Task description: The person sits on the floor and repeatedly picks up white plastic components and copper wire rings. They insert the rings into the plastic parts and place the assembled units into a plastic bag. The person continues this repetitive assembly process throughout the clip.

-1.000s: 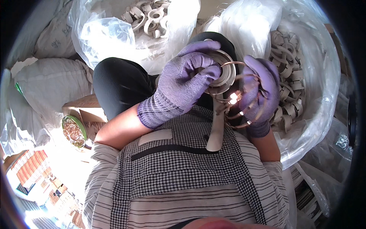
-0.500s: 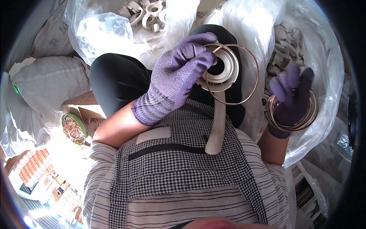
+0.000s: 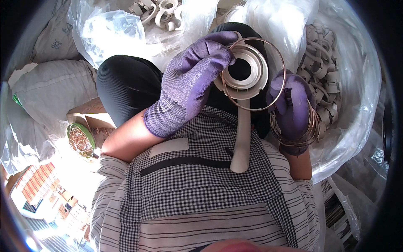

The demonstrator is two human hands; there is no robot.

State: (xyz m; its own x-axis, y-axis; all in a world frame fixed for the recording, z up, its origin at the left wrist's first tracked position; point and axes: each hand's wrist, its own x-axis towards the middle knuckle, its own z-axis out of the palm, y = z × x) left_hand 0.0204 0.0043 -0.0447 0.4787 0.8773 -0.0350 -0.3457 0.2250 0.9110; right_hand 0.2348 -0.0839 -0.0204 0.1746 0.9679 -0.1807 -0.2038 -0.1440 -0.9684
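Note:
My left hand [image 3: 191,73], in a purple knitted glove, pinches the left rim of a round white plastic part [image 3: 262,69] with a dark centre opening and a long handle pointing toward me. A thin copper-coloured ring [image 3: 284,69] overlaps the part, its left side at the same fingertips. Close to the ring's right side is my right hand [image 3: 296,105], gloved alike, with its fingers curled. Several thin metal rings [image 3: 317,126] hang looped around this hand. Whether its fingertips touch the single ring I cannot tell.
A clear plastic-lined container [image 3: 365,122] at the right holds many white plastic pieces [image 3: 323,63]. More pieces [image 3: 168,12] lie in plastic at the back. At the left are a stuffed white sack [image 3: 54,92], a cardboard box [image 3: 88,111] and a green-rimmed container of copper-coloured wire [image 3: 82,140].
My right hand has moved left from over the container to beside the copper-coloured ring, and its fingers have curled. The left hand keeps its grip on the plastic part, which has shifted slightly.

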